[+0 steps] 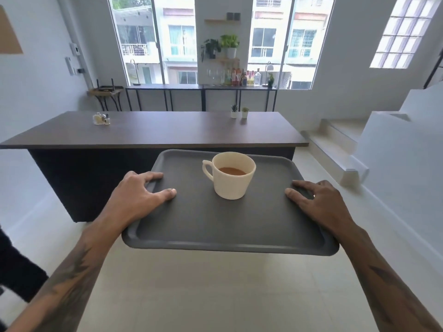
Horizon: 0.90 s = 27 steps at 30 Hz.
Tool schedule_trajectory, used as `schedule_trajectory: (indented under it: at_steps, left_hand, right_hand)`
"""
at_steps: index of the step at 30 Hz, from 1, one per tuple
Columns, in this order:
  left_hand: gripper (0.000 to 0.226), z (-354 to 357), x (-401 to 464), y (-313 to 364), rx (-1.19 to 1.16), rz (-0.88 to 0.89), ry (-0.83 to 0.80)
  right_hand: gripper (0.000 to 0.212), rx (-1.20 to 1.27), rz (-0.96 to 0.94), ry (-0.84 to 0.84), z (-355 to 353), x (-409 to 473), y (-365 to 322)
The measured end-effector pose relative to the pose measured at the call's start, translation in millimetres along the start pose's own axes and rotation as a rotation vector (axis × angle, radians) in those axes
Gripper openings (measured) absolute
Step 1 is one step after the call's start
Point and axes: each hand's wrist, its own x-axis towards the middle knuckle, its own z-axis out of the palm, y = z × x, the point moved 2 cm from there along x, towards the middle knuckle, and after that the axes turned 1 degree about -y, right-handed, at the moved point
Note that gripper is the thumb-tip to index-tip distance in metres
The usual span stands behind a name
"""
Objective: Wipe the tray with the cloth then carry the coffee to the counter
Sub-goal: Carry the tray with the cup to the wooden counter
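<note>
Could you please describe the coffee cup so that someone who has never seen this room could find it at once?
Start at the long dark counter; just before it, a left hand and a right hand hold a grey tray. The coffee cup stands on its far half. It is cream, handle to the left, and the only thing on the tray.

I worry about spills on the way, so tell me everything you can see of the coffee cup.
The coffee cup is cream-white, apparently ceramic, tapering toward its base, with a loop handle pointing left. It stands upright on the far half of the dark grey tray, holding brown coffee well below the rim. Nothing touches it but the tray; the left hand and right hand grip the tray's side edges, clear of it.
</note>
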Motion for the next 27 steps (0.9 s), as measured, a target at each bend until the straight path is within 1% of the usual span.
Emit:
schedule_trajectory:
  at_steps: [6, 18, 27]
  left_hand:
    - [0.065, 33, 107, 7, -0.013, -0.014, 0.001]
    - [0.066, 138, 326, 51, -0.064, -0.059, 0.015]
    - [0.065, 205, 503, 67, -0.025, 0.002, 0.035]
  right_hand:
    - [0.047, -0.039, -0.019, -0.007, 30, 117, 7]
    - [0.049, -0.089, -0.048, -0.050, 70, 368, 62]
    - [0.048, -0.127, -0.042, -0.003, 120, 535, 87]
